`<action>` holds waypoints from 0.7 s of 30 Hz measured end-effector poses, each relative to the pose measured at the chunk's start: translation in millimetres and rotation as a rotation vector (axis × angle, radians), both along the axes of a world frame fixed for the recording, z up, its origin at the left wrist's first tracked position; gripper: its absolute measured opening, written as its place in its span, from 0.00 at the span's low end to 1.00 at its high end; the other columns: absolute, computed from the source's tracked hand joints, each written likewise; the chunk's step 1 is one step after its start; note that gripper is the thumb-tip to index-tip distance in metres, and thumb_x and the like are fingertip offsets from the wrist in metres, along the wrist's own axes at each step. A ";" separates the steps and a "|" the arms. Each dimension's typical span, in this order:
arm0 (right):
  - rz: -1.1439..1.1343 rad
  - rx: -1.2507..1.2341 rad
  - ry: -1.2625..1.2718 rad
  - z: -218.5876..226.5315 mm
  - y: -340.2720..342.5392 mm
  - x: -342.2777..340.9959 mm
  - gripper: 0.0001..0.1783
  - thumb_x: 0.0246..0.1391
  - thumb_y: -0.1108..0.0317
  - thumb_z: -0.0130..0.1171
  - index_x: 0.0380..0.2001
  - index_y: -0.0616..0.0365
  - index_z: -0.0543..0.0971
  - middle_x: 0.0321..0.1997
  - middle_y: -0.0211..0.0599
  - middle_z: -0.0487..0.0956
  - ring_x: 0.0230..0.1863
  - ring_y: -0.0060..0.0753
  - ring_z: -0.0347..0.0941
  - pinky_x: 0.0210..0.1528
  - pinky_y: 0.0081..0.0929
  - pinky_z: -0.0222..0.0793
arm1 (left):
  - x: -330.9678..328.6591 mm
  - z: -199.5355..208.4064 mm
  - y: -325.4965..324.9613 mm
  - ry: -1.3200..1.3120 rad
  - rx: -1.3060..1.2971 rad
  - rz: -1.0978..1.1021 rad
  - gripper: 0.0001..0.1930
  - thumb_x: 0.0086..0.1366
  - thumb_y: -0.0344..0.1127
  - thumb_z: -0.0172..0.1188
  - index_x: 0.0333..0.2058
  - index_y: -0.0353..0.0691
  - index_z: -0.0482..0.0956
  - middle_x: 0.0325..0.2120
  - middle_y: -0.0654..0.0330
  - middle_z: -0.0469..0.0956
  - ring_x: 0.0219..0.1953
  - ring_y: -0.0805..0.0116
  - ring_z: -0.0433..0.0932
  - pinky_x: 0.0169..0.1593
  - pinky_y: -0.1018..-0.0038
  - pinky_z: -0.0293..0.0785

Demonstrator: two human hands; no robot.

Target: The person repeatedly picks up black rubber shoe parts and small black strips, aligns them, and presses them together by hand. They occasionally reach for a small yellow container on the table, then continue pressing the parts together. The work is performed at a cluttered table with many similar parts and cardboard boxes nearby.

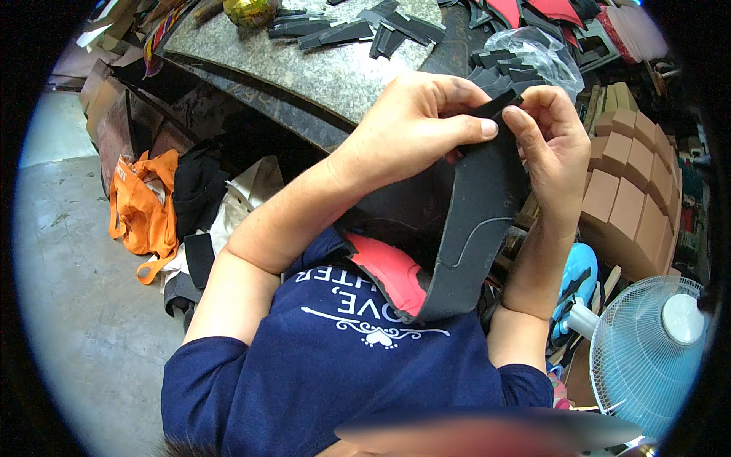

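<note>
Speckled grey tabletop (324,84) lies ahead. Left hand (426,122) and right hand (556,145) pinch the upper end of a black, curved, foam-like strip (481,206) before the navy shirt (320,381); uneven pulling could distort it.

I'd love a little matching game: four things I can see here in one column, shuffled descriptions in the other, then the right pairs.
Things:
1. black strip
2. orange bag
3. fan
4. clear plastic bag

Descriptions:
A. white and pale blue, at the picture's lower right
B. see-through, beyond the right hand
C. held near its upper end by both hands
D. at the picture's left, beside black cloth

Pairs: 1-C, 2-D, 3-A, 4-B
</note>
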State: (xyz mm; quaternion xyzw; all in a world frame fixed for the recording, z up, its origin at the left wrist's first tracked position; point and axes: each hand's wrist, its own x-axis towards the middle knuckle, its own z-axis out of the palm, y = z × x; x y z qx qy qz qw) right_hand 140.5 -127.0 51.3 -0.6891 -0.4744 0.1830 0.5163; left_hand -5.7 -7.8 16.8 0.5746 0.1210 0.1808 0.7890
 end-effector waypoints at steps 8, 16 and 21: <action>-0.032 0.260 -0.221 -10.8 -7.2 -6.1 0.09 0.51 0.76 0.68 0.35 0.62 0.78 0.30 0.29 0.79 0.29 0.17 0.73 0.33 0.16 0.69 | 0.9 2.6 -1.9 0.005 -0.017 -0.028 0.10 0.63 0.36 0.64 0.38 0.35 0.82 0.27 0.68 0.80 0.27 0.83 0.75 0.30 0.83 0.71; -0.013 0.308 -0.125 -17.1 -3.1 -8.7 0.06 0.54 0.77 0.65 0.34 0.63 0.78 0.30 0.28 0.78 0.28 0.16 0.71 0.30 0.14 0.68 | 4.3 -3.2 -4.0 -0.031 0.050 0.019 0.11 0.64 0.35 0.62 0.40 0.33 0.81 0.28 0.68 0.80 0.28 0.84 0.75 0.31 0.84 0.70; 0.079 0.297 0.144 -18.7 0.9 -6.1 0.08 0.56 0.76 0.64 0.37 0.61 0.74 0.31 0.29 0.76 0.25 0.13 0.68 0.26 0.12 0.64 | 1.6 -2.7 -0.6 0.009 0.192 0.013 0.10 0.65 0.32 0.62 0.40 0.32 0.81 0.28 0.68 0.79 0.30 0.83 0.75 0.34 0.83 0.72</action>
